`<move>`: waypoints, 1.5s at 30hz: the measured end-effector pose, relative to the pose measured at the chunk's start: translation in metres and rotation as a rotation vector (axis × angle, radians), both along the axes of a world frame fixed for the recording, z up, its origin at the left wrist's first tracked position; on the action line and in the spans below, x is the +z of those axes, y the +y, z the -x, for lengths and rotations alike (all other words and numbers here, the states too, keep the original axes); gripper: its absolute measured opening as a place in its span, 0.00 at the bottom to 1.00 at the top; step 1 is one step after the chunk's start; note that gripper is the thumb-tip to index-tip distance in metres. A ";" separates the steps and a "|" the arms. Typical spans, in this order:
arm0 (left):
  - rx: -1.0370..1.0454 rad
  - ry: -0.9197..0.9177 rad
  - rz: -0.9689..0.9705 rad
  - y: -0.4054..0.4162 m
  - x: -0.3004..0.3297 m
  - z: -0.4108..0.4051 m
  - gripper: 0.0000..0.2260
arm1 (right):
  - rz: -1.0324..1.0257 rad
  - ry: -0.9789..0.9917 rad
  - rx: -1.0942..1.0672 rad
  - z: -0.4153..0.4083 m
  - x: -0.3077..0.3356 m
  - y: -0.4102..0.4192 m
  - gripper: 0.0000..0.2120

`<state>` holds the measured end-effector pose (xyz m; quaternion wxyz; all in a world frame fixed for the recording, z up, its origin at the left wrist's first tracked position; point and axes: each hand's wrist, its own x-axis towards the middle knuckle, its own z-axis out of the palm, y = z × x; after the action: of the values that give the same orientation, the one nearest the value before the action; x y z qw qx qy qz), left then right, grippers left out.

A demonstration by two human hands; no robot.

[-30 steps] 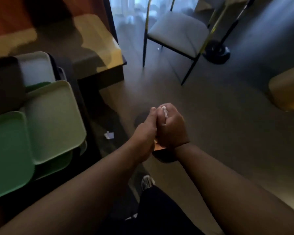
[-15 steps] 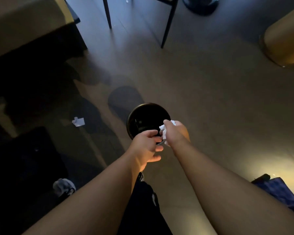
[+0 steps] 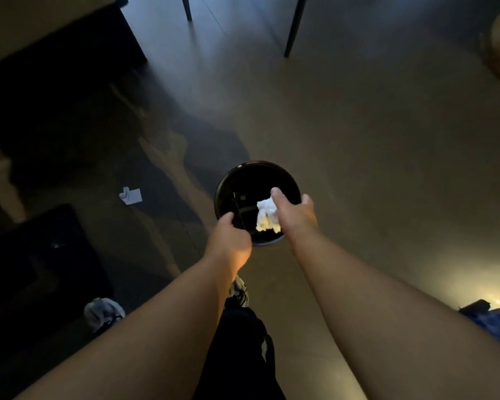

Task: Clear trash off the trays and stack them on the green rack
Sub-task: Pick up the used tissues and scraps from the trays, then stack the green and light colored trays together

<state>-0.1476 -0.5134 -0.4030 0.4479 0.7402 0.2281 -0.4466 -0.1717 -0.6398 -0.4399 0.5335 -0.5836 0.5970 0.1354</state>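
Tissue (image 3: pixel 267 215), crumpled and white, sat pinched in my right hand (image 3: pixel 296 216) right over the black bin (image 3: pixel 228 180); left hand (image 3: pixel 228 241) was loosely curled, empty. One paper scrap (image 3: pixel 131 195) lay on the floor. Trays and rack weren't visible, so I figured stacking was all ahead.

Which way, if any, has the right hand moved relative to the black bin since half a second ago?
Yes. The right hand, with the white tissue, has moved forward over the black bin; before, it sat at the near rim.
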 end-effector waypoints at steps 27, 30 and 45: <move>-0.238 -0.500 0.035 0.012 0.219 -0.078 0.28 | 0.157 -0.295 0.327 -0.056 0.224 0.022 0.32; -0.219 -0.572 0.045 0.028 0.270 -0.101 0.29 | 0.211 -0.387 0.393 -0.080 0.273 0.040 0.32; -0.207 -0.826 -0.037 0.287 0.458 -0.210 0.30 | 0.243 -0.625 0.681 -0.207 0.472 0.271 0.30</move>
<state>0.0625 -0.2269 0.0548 0.4413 0.8837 -0.0380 -0.1510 0.0352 -0.3684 0.0322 0.5407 -0.8170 0.1940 0.0498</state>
